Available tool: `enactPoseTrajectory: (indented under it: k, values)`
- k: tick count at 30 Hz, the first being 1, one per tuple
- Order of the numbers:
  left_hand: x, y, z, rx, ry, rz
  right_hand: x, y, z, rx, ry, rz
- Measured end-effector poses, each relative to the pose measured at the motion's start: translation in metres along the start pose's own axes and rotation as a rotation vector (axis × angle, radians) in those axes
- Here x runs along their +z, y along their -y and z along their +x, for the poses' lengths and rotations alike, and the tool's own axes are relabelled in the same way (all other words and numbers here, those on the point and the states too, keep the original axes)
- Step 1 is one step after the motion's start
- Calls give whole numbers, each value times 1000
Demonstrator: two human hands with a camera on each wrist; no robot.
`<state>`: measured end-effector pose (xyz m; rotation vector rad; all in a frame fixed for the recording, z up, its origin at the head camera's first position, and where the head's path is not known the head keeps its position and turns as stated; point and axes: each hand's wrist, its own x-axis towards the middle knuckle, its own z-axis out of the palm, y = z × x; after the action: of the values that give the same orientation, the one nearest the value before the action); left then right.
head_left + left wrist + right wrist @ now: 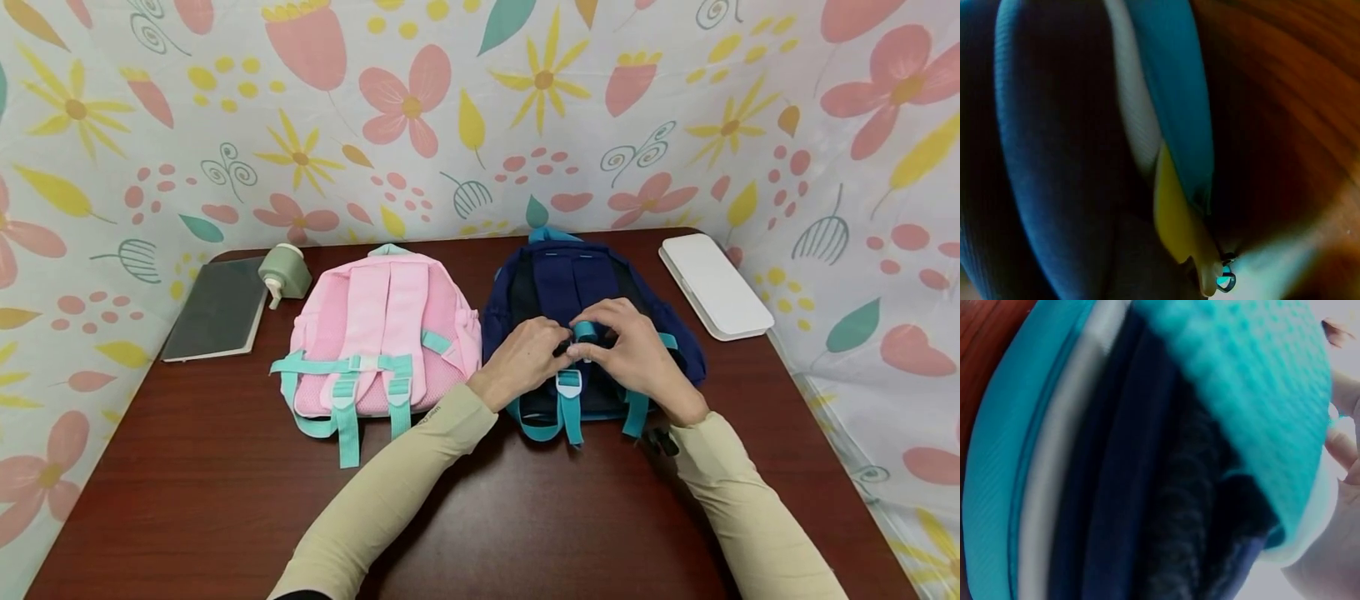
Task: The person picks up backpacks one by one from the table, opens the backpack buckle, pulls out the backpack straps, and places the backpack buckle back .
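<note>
A navy backpack [577, 279] with teal straps lies on the table with its shoulder straps facing up. Both hands meet over its middle. My right hand [637, 350] pinches a looped teal strap [585, 332] between thumb and fingers. From the other side my left hand [525, 358] grips the same strap close by; its fingertips are partly hidden. Below them is a white strap buckle [569, 382] on a teal webbing strap. In the left wrist view, a yellow zipper pull [1172, 212] shows at the backpack's side. Teal webbing [1260, 381] crosses the right wrist view up close.
Left of the navy backpack lies a pink backpack [386, 300] with mint straps, its front part fastened across. Farther left are a green pump bottle [287, 271] and a dark notebook [217, 308]. A white case [716, 286] lies at the right on the brown table [525, 533].
</note>
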<state>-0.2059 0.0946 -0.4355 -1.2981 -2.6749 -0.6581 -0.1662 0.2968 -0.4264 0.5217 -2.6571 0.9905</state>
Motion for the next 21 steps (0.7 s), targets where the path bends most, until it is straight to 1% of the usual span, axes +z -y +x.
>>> enactPoseTrajectory:
  k: [2, 5, 9, 13, 16, 21]
  values:
    - [0, 0, 0, -1, -2, 0, 1, 0, 1, -6, -10, 3]
    - [0, 1, -1, -8, 0, -22, 1, -1, 1, -23, -53, 11]
    - [1, 1, -1, -15, 4, -56, -1, -3, 1, -46, -119, 57]
    - [3, 2, -1, -21, 9, -62, -4, -2, 1, -59, -149, 101]
    - [3, 3, -2, -30, 11, -76, -6, -2, 0, -49, -155, 127]
    - [2, 3, -1, -62, 2, -132, -10, -1, -1, -23, -189, 154]
